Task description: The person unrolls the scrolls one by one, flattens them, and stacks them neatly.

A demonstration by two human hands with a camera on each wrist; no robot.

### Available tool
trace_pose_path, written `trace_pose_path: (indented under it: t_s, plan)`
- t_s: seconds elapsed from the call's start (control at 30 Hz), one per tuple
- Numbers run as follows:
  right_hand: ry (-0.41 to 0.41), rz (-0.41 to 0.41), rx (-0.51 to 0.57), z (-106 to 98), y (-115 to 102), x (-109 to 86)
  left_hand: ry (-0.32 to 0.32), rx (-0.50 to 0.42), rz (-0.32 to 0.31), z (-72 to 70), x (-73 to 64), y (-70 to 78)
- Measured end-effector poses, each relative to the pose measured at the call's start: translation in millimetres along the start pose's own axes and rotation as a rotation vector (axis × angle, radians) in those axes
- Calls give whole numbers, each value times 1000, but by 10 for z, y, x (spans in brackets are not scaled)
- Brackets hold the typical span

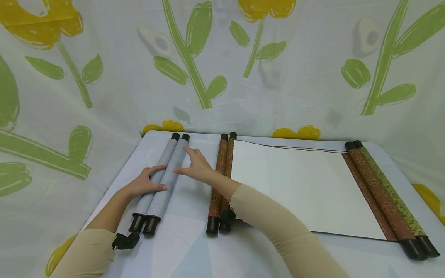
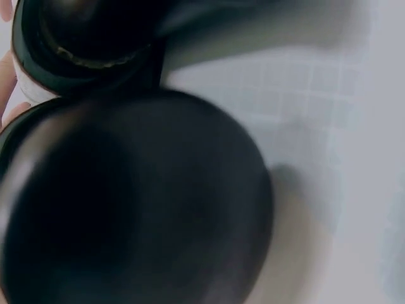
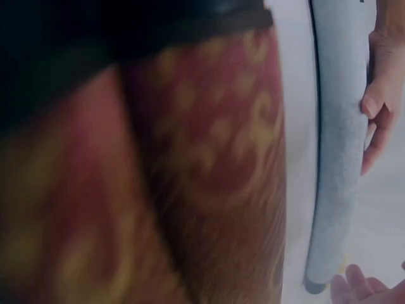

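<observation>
Two grey-covered scroll rolls (image 1: 170, 173) with black end knobs lie side by side on the left of the table. My left hand (image 1: 144, 183) rests over them, thumb and forefinger spread apart, the thumb on the right-hand roll. Higher up, my right hand (image 1: 198, 166) touches that same roll's right side with thumb and forefinger wide apart. The right wrist view shows the grey roll (image 3: 338, 126) between the left hand (image 3: 383, 88) and right-hand fingertips (image 3: 357, 285). Close black knobs (image 2: 139, 202) fill most of the left wrist view; only fingertips show at its left edge.
A partly unrolled scroll with a blank white sheet (image 1: 295, 185) lies to the right. Brown patterned rolls (image 1: 217, 185) stand at its left side. At its right end lie another brown roll (image 1: 379, 189) and a green-gold roll (image 1: 393, 189). A flowered cloth (image 1: 215, 58) hangs behind the table.
</observation>
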State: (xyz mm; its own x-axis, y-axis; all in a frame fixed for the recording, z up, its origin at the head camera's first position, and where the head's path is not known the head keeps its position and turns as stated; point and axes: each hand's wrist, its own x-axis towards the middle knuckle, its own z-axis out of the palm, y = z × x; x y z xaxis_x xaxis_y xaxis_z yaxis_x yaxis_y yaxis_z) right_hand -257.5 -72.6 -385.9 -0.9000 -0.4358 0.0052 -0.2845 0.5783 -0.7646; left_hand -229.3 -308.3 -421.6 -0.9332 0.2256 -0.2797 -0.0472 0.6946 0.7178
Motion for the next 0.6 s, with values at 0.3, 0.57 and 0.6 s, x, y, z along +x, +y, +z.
trace_pose_path:
  t_s: [0.3,0.57,0.6]
  plan:
    - [-38,119,-54,236,-57,41,11,-28,2,8,8,-19]
    - [-52,185,-16,289,-7,59,11,-26,8,30,1,-36]
    - [-54,195,-2,283,-5,65,9,-24,10,31,-2,-30]
